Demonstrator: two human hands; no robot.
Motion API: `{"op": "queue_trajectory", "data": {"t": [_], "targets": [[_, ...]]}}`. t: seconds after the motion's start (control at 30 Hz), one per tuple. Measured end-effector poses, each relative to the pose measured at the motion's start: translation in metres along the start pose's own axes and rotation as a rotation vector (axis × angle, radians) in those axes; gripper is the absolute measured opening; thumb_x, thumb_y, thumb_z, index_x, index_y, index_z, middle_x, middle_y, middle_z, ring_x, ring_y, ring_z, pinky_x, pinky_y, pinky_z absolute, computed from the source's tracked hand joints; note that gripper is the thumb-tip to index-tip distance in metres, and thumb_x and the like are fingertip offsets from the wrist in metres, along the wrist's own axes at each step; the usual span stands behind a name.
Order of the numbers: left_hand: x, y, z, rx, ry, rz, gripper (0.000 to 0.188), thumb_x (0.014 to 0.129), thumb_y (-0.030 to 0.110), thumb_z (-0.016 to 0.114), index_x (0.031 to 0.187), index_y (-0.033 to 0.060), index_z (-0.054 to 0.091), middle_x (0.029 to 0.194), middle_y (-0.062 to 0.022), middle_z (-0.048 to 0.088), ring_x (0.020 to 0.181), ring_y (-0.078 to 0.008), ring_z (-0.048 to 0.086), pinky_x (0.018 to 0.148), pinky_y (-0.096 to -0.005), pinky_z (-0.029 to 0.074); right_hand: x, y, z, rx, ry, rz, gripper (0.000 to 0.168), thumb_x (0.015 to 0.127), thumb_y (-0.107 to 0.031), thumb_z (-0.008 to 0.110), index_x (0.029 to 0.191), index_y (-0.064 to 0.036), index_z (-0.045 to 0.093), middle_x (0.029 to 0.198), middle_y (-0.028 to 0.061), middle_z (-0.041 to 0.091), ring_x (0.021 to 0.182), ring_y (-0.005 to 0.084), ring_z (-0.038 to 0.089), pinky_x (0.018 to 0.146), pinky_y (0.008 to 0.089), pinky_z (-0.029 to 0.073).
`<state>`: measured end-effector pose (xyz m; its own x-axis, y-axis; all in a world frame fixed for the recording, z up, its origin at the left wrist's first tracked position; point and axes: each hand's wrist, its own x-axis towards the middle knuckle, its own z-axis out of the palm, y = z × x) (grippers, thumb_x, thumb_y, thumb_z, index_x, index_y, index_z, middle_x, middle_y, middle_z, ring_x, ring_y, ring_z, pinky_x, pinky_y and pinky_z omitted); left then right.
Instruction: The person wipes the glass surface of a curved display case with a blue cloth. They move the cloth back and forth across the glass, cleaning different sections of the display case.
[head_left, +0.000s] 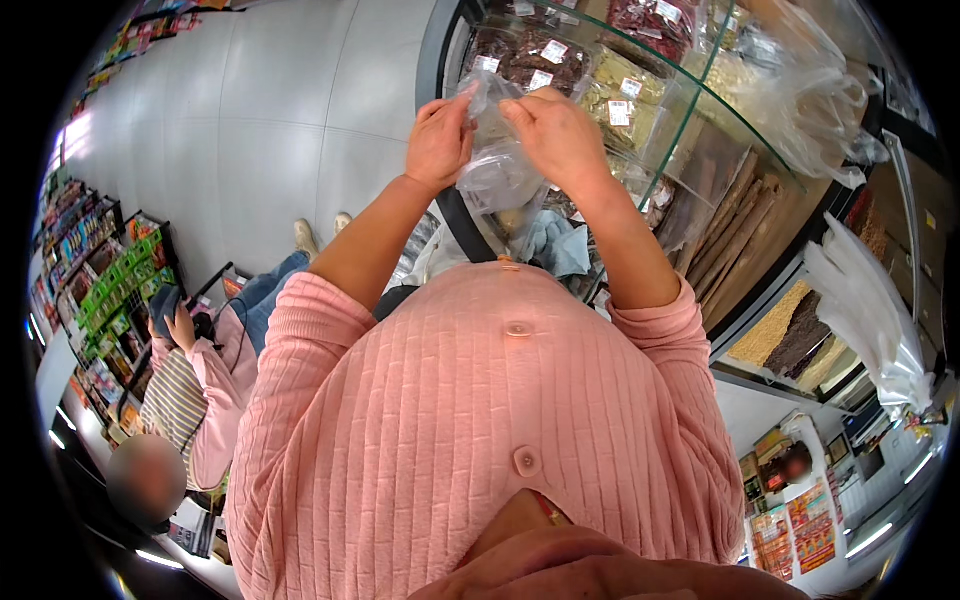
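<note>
A clear plastic bag (498, 176) hangs between my two hands, in front of my chest. My left hand (442, 142) pinches one side of its upper edge between thumb and fingers. The other side is gripped by my right hand (562, 139), its thumb pressed against the curled fingers. The bag looks thin and crumpled; whether anything lies inside it I cannot tell. Behind it, a glass-partitioned display case (675, 161) holds packed dried goods. Dark red packs (525, 56) and pale yellow-green packs (626, 94) bear white labels. A light blue cloth (556, 244) lies just below the bag.
Brown bark-like sticks (731, 225) fill a compartment at the right. Loose clear bags (810, 90) rest over the far right glass, and a roll of plastic bags (862, 307) hangs nearer. Another person (202, 397) at the left holds a dark device (165, 304) beside stocked shelves (120, 289).
</note>
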<state>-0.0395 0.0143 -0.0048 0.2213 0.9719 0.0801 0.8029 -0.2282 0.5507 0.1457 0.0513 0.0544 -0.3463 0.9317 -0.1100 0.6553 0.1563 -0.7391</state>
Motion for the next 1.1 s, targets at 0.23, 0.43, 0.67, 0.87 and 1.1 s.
{"op": "queue_trajectory", "data": {"t": [0.23,0.43,0.67,0.87,1.1], "targets": [[0.002,-0.003,0.003,-0.012,0.013,0.036,0.055,0.076,0.004,0.055,0.130,0.0073,0.042,0.082,-0.0064,0.064,0.092,-0.0240,0.058,0.092,-0.0359,0.037,0.001,-0.002,-0.012,0.275,0.194,0.011,0.012,0.073,-0.012,0.071,0.082,-0.007,0.065,0.074,0.0012,0.059,0.065,0.0144,0.057,0.059,0.0285,0.047],[-0.001,-0.008,0.008,0.003,-0.039,-0.048,0.055,0.076,0.003,0.056,0.129,0.0109,0.046,0.071,-0.0037,0.060,0.083,-0.0211,0.058,0.091,-0.0363,0.037,-0.011,0.080,-0.083,0.813,0.515,0.254,0.014,0.082,-0.015,0.066,0.092,-0.004,0.066,0.076,-0.0020,0.061,0.066,0.0044,0.050,0.060,0.0201,0.041],[-0.004,-0.016,0.020,0.015,-0.008,-0.018,0.058,0.072,-0.004,0.054,0.128,0.0113,0.047,0.072,0.0000,0.062,0.081,-0.0182,0.057,0.090,-0.0316,0.035,-0.033,0.286,-0.109,0.042,0.249,0.512,0.023,0.083,-0.022,0.058,0.092,-0.005,0.069,0.090,0.0151,0.067,0.082,0.0253,0.064,0.075,0.0362,0.050],[-0.014,-0.048,0.029,-0.477,-0.039,-0.515,0.056,0.072,-0.006,0.053,0.126,0.0115,0.051,0.078,0.0006,0.066,0.087,-0.0164,0.054,0.090,-0.0308,0.034,-0.009,0.307,-0.057,-0.416,-0.047,0.458,0.023,0.076,-0.009,0.055,0.095,-0.009,0.069,0.100,0.0165,0.064,0.094,0.0326,0.061,0.081,0.0419,0.050],[-0.027,-0.078,0.039,-0.495,-0.033,-0.578,0.048,0.073,-0.006,0.052,0.120,0.0054,0.055,0.076,-0.0003,0.067,0.088,-0.0165,0.053,0.087,-0.0289,0.035,-0.014,0.305,-0.049,-0.364,0.009,0.384,0.028,0.074,-0.011,0.064,0.102,-0.012,0.066,0.100,0.0149,0.063,0.092,0.0331,0.061,0.081,0.0427,0.049]]}}
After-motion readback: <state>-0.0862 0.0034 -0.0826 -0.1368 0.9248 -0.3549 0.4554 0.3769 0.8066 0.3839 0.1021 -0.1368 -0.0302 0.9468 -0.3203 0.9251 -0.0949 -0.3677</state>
